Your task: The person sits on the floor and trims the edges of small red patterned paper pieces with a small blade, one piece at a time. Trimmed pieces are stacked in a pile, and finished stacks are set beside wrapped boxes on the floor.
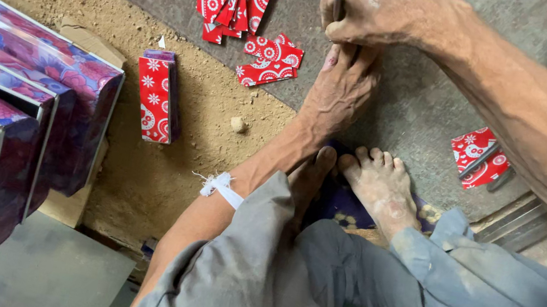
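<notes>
Two hands close together, red scraps just beside.

Soft, even daylight filled the scene, moderately bright, with no harsh glare. Faint shadows lay under the right forearm and beneath the stack of purple floral-printed metal boxes, whose glossy sides caught a mild sheen. The centre stayed sharp, showing grain in the sandy dirt floor. Straight edges bowed slightly near the frame's borders, and the grey trousers nearest the lens looked a little soft
</notes>
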